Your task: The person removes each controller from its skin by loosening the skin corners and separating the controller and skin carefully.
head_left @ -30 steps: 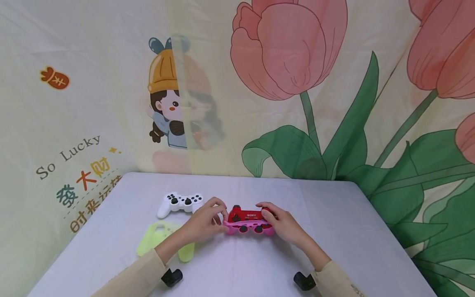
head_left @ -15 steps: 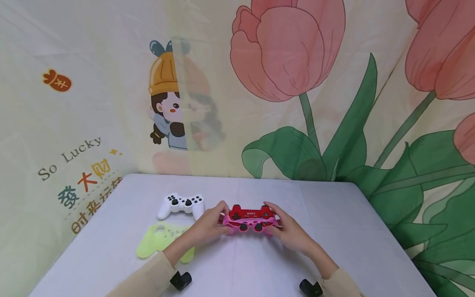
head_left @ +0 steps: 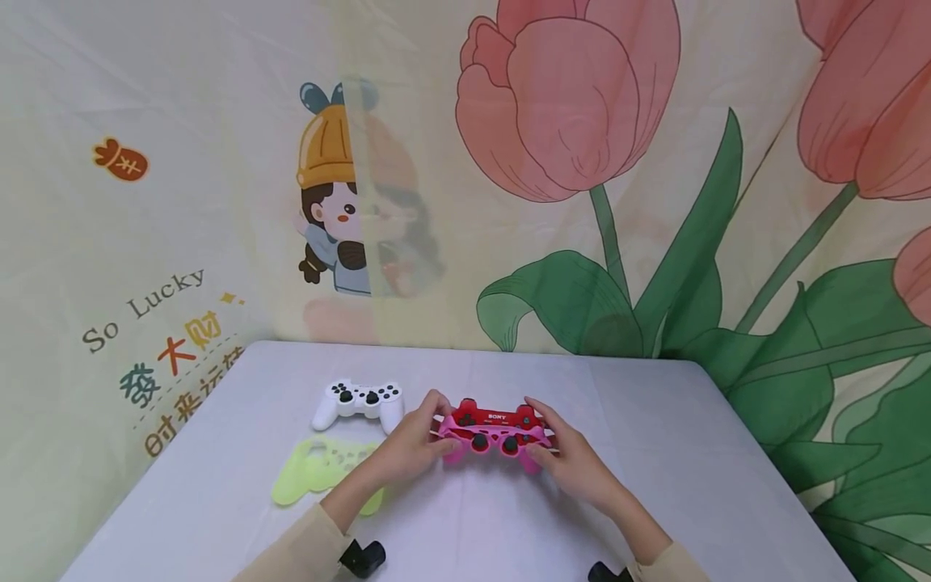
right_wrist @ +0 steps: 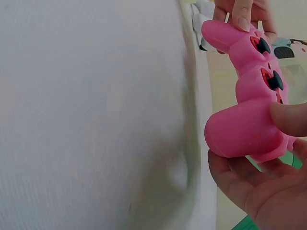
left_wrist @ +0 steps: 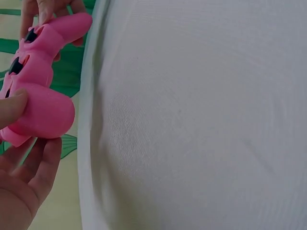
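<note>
Over the middle of the table, a red game controller (head_left: 497, 417) marked SONY sits partly inside a pink silicone cover (right_wrist: 242, 129). Pink wraps the handles and the lower front in both wrist views, while the upper red part with the far edge stays bare in the head view. Two black thumbsticks (right_wrist: 275, 80) poke through openings. My left hand (head_left: 409, 446) grips the left end, thumb on the front and fingers behind or beneath. At the right end my right hand (head_left: 580, 462) holds it likewise, its thumb pressing the cover near the right handle.
A white game controller (head_left: 360, 402) lies at the left back of the table (head_left: 655, 453). In front of it is a flat yellow-green controller cover (head_left: 305, 473), partly behind my left forearm. A printed curtain (head_left: 218, 121) hangs behind the table.
My left fingers have moved from pinching the cover's left edge to gripping the left end. My right thumb has moved down onto the cover. Pink now reaches further up the controller's sides.
</note>
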The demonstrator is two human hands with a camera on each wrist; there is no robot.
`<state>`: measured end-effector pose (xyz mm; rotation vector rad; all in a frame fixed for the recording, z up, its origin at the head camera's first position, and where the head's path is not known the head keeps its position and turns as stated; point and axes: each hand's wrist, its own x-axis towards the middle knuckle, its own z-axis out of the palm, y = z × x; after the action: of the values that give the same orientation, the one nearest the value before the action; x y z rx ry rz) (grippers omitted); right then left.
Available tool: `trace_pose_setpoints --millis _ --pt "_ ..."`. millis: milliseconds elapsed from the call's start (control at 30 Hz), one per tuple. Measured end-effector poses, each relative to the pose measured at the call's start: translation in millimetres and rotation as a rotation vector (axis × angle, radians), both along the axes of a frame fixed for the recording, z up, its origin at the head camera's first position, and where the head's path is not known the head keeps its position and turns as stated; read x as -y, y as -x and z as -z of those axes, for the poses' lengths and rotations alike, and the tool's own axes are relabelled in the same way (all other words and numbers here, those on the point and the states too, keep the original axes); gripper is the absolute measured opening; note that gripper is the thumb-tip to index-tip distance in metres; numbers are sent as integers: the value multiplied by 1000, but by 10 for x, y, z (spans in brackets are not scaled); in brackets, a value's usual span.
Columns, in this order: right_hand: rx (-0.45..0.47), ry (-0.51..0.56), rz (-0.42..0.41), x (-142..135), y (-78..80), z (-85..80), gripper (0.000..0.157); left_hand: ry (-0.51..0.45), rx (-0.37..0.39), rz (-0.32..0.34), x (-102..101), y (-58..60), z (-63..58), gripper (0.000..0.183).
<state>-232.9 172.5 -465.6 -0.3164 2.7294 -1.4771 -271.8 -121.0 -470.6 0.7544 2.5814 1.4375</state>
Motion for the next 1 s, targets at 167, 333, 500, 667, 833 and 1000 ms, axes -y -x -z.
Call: trace_pose_setpoints --millis 167,333,500,667,833,1000 --pt "19 24 21 66 -65 -42 75 -39 5 -26 21 -75 -17 45" --pt "34 32 41 136 -112 -55 73 -82 12 -43 33 -170 -3 46" --pt "58 26 64 211 -175 -60 72 -114 39 -63 48 -254 25 47" --pt "81 28 95 242 -244 -62 71 -163 79 -65 33 -333 26 49" --pt "75 36 115 263 -300 -43 68 -201 124 -66 25 -396 42 51" --pt "95 43 129 289 -343 2 68 -210 134 -70 22 -463 88 54"
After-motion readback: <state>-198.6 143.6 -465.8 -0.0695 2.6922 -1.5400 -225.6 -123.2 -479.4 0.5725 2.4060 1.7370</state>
